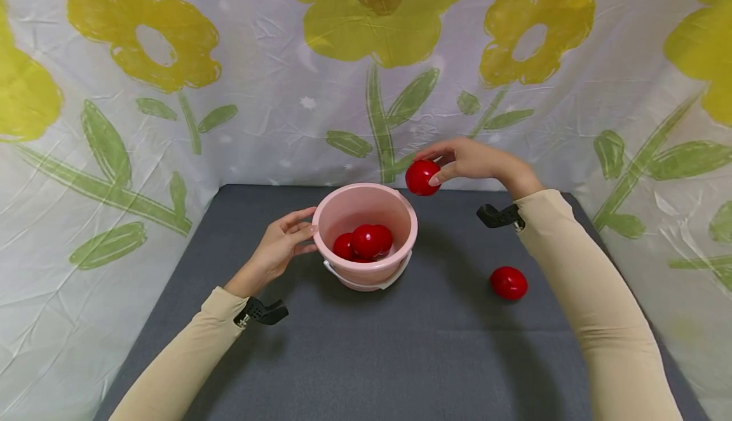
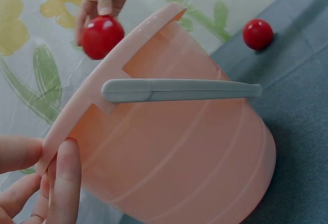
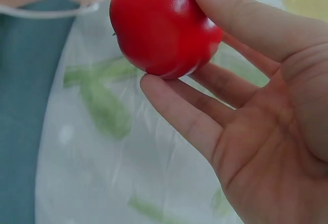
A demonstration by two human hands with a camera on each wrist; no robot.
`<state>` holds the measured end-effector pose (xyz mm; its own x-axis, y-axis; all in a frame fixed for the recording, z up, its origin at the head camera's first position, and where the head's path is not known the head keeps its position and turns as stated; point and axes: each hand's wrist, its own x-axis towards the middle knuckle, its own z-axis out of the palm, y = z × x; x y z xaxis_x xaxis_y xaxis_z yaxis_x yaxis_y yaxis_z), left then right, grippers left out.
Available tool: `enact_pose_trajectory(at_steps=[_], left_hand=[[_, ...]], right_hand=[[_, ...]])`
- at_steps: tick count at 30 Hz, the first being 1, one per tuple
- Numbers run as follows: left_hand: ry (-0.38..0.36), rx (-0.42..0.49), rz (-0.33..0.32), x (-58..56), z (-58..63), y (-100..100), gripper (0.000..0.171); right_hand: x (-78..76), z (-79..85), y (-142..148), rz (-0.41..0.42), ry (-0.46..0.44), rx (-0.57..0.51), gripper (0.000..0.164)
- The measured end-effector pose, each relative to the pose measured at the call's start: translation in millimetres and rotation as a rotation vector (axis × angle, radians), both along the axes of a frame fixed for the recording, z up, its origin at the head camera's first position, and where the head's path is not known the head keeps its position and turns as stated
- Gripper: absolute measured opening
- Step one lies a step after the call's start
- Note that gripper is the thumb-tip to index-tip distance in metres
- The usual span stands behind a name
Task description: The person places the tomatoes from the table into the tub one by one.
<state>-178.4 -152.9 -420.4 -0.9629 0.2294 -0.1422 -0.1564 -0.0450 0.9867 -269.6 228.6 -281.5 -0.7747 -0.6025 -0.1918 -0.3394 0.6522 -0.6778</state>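
A pink bucket stands upright on the table, several shiny red tomatoes lying at its bottom. My left hand grips its rim at the left side; in the left wrist view the fingers lie along the outer wall. Up to the right of the rim, my right hand holds another tomato in the air between thumb and fingertips. The right wrist view has this tomato close up, its skin smooth and glossy. One more tomato rests on the table below the right forearm.
A dark grey cloth covers the table. Behind and at both sides hangs a white curtain printed with yellow flowers. The bucket's pale handle hangs down against its near side. Black camera mounts sit on both wrists.
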Motion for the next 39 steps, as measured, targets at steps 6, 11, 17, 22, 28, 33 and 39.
enact_pose_trajectory(at_steps=[6,11,17,22,28,33,39], left_hand=[[0.005,-0.002,-0.001,0.5,0.1,0,0.056],[0.003,-0.003,0.001,0.6,0.1,0,0.056],[-0.004,0.007,0.0,0.2,-0.2,0,0.056],[-0.005,0.011,-0.004,0.0,-0.5,0,0.056],[-0.009,0.012,-0.007,0.3,-0.9,0,0.056],[-0.015,0.017,-0.008,-0.1,-1.5,0,0.057],[-0.014,0.016,-0.009,-0.5,-1.2,0,0.056]], right_hand=[[-2.7,11.0,-31,0.069,0.002,0.028,0.055],[-3.1,16.9,-55,0.127,-0.02,0.023,0.052],[-3.8,16.3,-79,0.178,0.005,0.05,0.05],[-5.4,9.7,-97,0.221,-0.025,0.044,0.05],[-5.0,-0.2,-115,0.28,-0.066,0.04,0.051],[-3.3,-7.6,-126,0.327,-0.068,0.047,0.052],[0.2,-13.7,-134,0.362,-0.069,0.084,0.051]])
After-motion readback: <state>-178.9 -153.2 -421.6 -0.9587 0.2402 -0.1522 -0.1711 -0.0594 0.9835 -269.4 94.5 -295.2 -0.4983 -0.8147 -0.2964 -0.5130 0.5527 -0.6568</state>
